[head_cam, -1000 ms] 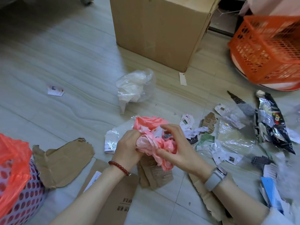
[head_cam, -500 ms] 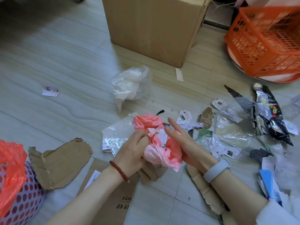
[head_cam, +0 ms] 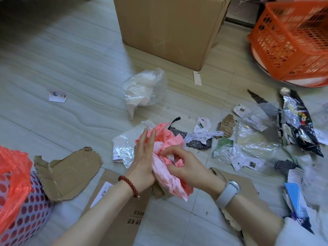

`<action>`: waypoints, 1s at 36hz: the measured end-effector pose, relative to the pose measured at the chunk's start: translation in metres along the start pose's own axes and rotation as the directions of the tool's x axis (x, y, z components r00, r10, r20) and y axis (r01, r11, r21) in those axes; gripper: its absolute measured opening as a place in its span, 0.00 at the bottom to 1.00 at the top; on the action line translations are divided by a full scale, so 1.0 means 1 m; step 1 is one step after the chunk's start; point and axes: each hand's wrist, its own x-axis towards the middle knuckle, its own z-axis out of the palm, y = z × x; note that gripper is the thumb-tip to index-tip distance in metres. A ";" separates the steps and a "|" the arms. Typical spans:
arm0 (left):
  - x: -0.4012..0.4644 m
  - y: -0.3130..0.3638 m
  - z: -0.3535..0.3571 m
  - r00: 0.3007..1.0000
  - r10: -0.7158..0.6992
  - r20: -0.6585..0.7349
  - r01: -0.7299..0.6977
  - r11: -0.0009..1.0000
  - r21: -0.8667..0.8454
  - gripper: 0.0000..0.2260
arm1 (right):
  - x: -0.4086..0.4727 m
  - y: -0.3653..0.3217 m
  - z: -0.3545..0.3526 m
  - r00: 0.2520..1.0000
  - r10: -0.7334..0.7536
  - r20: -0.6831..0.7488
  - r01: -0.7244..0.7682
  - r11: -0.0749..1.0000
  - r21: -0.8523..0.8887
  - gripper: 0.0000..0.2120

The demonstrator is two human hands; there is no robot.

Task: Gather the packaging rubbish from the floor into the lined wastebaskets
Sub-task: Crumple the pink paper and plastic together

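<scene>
Crinkled pink plastic bag [head_cam: 166, 167]: right hand [head_cam: 188, 167] pinches it, flat left hand [head_cam: 143, 162] presses.

Pink plastic bag [head_cam: 166, 157]: crumpled, bunched above floor. Clear plastic bag [head_cam: 144, 88]: crumpled, on floor beside box. Torn cardboard [head_cam: 68, 172]: flat, touching wastebasket [head_cam: 26, 215], perforated, red-lined, lower left

Two bare forearms. Left wrist: bracelet [head_cam: 129, 185] of round dark-red beads with a small pale charm at its lower end. Right wrist: band [head_cam: 227, 194] of smooth pale grey, probably a fitness tracker, its face unseen. Right upper forearm: edge of a white sleeve [head_cam: 301, 235].
</scene>
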 end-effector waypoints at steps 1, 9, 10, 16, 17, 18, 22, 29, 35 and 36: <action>0.001 0.003 -0.002 0.999 -0.043 0.025 0.042 0.999 0.018 0.50 | -0.001 0.000 -0.001 1.000 -0.016 -0.019 0.016 1.000 -0.001 0.16; 0.013 0.003 -0.036 0.908 -0.243 0.342 0.312 0.935 -0.166 0.58 | -0.005 0.004 -0.012 0.980 -0.090 -0.175 0.105 0.991 0.077 0.16; 0.013 0.003 -0.038 0.893 -0.224 0.389 0.332 0.914 -0.235 0.60 | -0.005 0.003 -0.012 0.981 -0.099 -0.167 0.115 0.990 0.084 0.16; 0.013 0.014 -0.026 0.920 -0.133 0.369 0.307 0.829 -0.467 0.65 | -0.002 0.000 -0.013 0.993 -0.058 -0.104 0.072 0.989 0.131 0.11; 0.012 0.016 -0.024 0.928 -0.129 0.350 0.296 0.824 -0.482 0.66 | -0.002 0.000 -0.014 0.995 -0.041 -0.088 0.055 0.985 0.164 0.09; 0.012 0.018 -0.023 0.931 -0.133 0.339 0.294 0.824 -0.485 0.65 | -0.001 0.001 -0.015 0.998 -0.024 -0.061 0.036 0.980 0.196 0.09; 0.011 0.027 -0.021 0.939 -0.173 0.297 0.301 0.833 -0.464 0.62 | -0.002 0.000 -0.019 0.995 0.063 0.072 -0.084 0.936 0.341 0.09; 0.016 0.028 -0.016 0.948 -0.228 0.222 0.305 0.850 -0.430 0.57 | -0.006 0.000 -0.008 0.981 0.155 -0.118 -0.081 0.875 0.477 0.08; 0.013 0.022 -0.013 0.928 -0.372 -0.032 0.314 0.824 -0.471 0.40 | -0.010 0.014 -0.013 0.890 0.248 -0.383 -0.029 0.868 0.496 0.04; 0.014 0.022 -0.013 0.907 -0.410 -0.102 0.316 0.818 -0.481 0.37 | -0.011 0.017 -0.014 0.903 0.274 -0.331 -0.084 0.868 0.489 0.05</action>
